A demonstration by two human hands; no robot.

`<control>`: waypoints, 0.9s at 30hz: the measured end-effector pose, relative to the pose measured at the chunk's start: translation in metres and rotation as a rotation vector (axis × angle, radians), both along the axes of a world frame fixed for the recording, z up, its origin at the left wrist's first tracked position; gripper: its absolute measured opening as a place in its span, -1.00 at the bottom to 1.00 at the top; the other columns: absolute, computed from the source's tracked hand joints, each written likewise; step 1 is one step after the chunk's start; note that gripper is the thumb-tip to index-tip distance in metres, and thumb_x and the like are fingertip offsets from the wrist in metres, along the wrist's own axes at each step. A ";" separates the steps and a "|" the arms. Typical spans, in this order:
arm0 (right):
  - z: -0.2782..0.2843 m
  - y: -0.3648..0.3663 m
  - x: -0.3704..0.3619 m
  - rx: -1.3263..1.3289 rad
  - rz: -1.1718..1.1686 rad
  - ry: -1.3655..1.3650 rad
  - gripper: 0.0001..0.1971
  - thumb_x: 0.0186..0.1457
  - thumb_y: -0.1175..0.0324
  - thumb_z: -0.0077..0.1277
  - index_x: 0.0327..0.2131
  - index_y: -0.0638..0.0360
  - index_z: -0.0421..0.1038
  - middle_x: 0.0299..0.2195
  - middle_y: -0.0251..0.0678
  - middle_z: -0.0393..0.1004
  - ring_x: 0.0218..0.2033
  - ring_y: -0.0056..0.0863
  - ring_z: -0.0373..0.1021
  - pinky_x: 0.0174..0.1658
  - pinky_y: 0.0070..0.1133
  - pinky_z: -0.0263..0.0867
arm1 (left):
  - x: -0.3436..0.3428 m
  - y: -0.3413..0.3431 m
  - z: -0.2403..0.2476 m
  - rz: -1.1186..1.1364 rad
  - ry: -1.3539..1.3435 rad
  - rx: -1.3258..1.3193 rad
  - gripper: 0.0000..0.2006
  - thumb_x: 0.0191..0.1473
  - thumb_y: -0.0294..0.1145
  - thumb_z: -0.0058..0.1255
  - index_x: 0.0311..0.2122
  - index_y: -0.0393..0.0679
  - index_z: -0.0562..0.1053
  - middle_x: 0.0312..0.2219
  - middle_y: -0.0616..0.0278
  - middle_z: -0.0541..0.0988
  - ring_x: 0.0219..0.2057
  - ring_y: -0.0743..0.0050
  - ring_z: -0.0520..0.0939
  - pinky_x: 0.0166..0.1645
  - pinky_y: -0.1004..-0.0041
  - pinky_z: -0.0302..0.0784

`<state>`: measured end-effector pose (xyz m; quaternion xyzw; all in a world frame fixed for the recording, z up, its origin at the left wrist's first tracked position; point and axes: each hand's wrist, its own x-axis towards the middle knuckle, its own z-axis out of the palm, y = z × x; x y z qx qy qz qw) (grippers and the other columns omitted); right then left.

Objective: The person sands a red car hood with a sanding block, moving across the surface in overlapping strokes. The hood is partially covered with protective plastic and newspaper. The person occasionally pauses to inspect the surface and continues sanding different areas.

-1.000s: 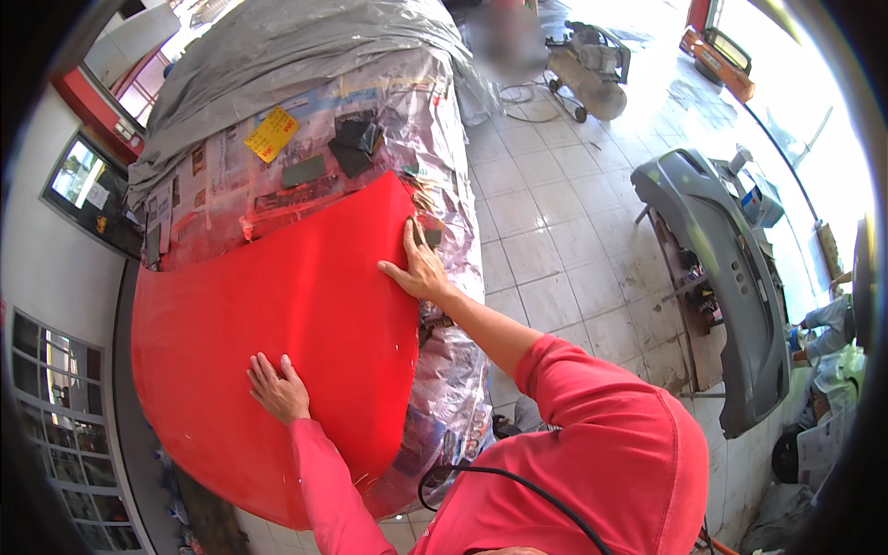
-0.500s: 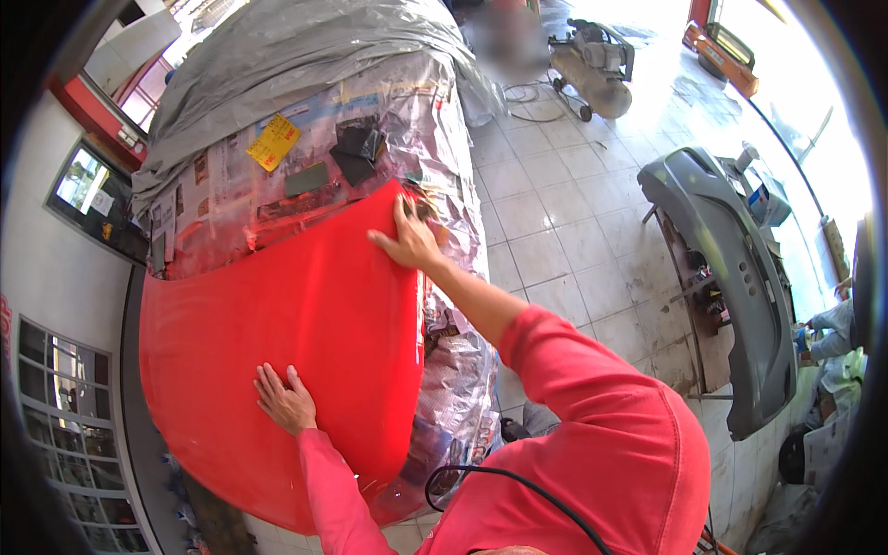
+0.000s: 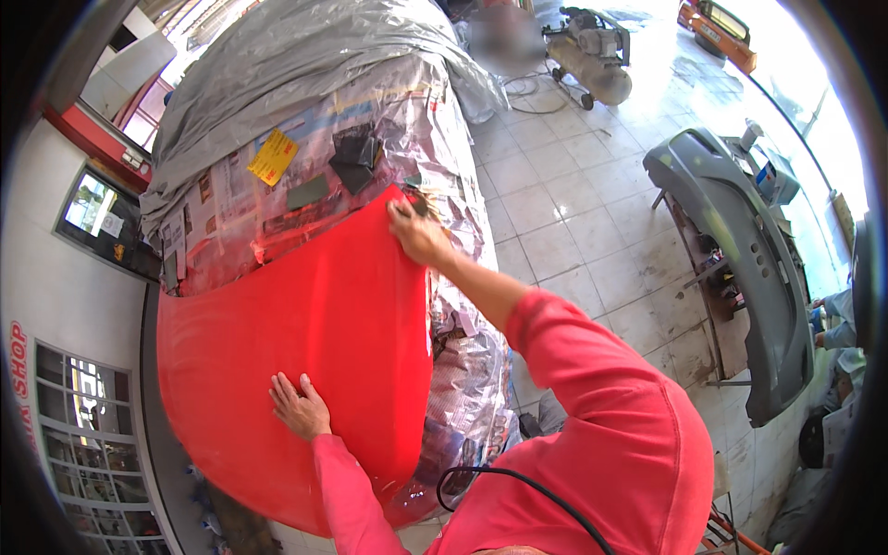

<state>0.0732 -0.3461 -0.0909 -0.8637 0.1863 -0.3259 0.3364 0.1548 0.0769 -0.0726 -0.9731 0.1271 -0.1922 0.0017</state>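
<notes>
A glossy red car hood [image 3: 296, 342] spreads out below me, on a car masked with newspaper and plastic. My left hand [image 3: 302, 409] lies flat on the hood's near middle, its fingers stretched and slightly apart. At the hood's far right corner is my right hand [image 3: 418, 233], its fingers curled and pressed together against the edge. Whatever those fingers may hold is hidden. Just beyond that corner, dark sheets that look like sandpaper [image 3: 355, 157], a grey-green flat piece [image 3: 308, 191] and a yellow sheet [image 3: 273, 156] rest on the masking paper.
A grey cover [image 3: 305, 65] drapes the car's far part. To the right, a grey bumper [image 3: 740, 250] lies on a stand. An air compressor [image 3: 592, 65] with a hose stands on the tiled floor [image 3: 564, 222]. A black cable [image 3: 527, 486] hangs by my body.
My right hand's fingers have gone from spread flat to curled at the hood's corner. My left hand stays flat on the hood. The whole view has shifted slightly.
</notes>
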 end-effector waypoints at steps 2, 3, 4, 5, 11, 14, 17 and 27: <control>-0.008 -0.008 0.014 -0.006 -0.085 -0.061 -0.44 0.37 0.22 -0.16 0.31 0.33 0.08 0.32 0.30 0.08 0.13 0.25 0.36 0.10 -0.06 0.40 | 0.003 -0.007 -0.006 -0.040 -0.005 -0.025 -0.35 0.36 0.20 -0.28 0.37 -0.02 0.25 0.39 0.29 0.22 0.40 0.07 0.22 0.37 -0.14 0.21; -0.008 0.014 0.013 0.010 -0.115 -0.072 -0.43 0.37 0.22 -0.16 0.31 0.38 0.07 0.32 0.33 0.06 0.17 0.27 0.32 0.14 -0.06 0.37 | 0.000 -0.003 -0.009 -0.032 -0.003 -0.022 -0.35 0.36 0.20 -0.28 0.37 -0.02 0.25 0.39 0.29 0.22 0.39 0.07 0.22 0.37 -0.13 0.21; -0.008 0.039 0.008 0.027 -0.149 -0.090 -0.42 0.37 0.22 -0.15 0.31 0.42 0.06 0.32 0.36 0.05 0.21 0.29 0.27 0.18 -0.06 0.34 | 0.002 0.002 -0.008 -0.027 -0.007 -0.017 -0.35 0.36 0.21 -0.28 0.37 -0.01 0.25 0.39 0.28 0.23 0.39 0.07 0.22 0.36 -0.13 0.21; -0.013 0.072 -0.008 -0.040 -0.070 -0.087 -0.39 0.36 0.23 -0.13 0.30 0.48 0.04 0.32 0.38 0.04 0.27 0.29 0.17 0.24 -0.08 0.27 | 0.004 0.004 -0.008 -0.017 -0.011 -0.020 -0.34 0.36 0.21 -0.28 0.37 -0.01 0.25 0.38 0.28 0.24 0.39 0.08 0.23 0.36 -0.13 0.21; -0.025 0.181 -0.117 -0.041 0.367 0.030 -0.39 0.32 0.26 -0.11 0.29 0.53 0.09 0.36 0.26 0.03 0.39 0.17 0.02 0.28 -0.11 0.26 | 0.003 0.021 -0.012 0.023 -0.003 -0.017 -0.34 0.36 0.22 -0.29 0.37 -0.01 0.26 0.38 0.29 0.24 0.39 0.10 0.23 0.37 -0.11 0.20; -0.031 0.076 -0.046 -0.260 0.006 0.003 -0.46 0.33 0.30 -0.16 0.28 0.44 0.12 0.31 0.23 0.15 0.34 0.13 0.14 0.17 -0.18 0.39 | -0.004 -0.006 0.000 -0.017 0.021 -0.036 -0.34 0.36 0.23 -0.30 0.37 0.00 0.26 0.39 0.30 0.24 0.39 0.11 0.23 0.37 -0.12 0.20; -0.001 0.045 -0.013 0.052 -0.147 0.000 -0.42 0.37 0.18 -0.18 0.31 0.36 0.07 0.32 0.25 0.11 0.35 0.12 0.09 0.19 -0.07 0.32 | -0.005 -0.011 0.001 -0.014 0.039 -0.018 -0.33 0.37 0.23 -0.33 0.38 -0.01 0.22 0.40 0.30 0.20 0.40 0.10 0.20 0.39 -0.12 0.17; -0.038 0.120 -0.067 -0.196 0.135 -0.028 -0.48 0.33 0.32 -0.18 0.24 0.51 0.19 0.38 0.20 0.02 0.40 0.16 0.01 0.27 -0.09 0.27 | -0.005 -0.001 0.002 0.009 0.042 -0.005 -0.32 0.36 0.23 -0.31 0.38 -0.01 0.23 0.40 0.31 0.20 0.41 0.09 0.20 0.39 -0.14 0.16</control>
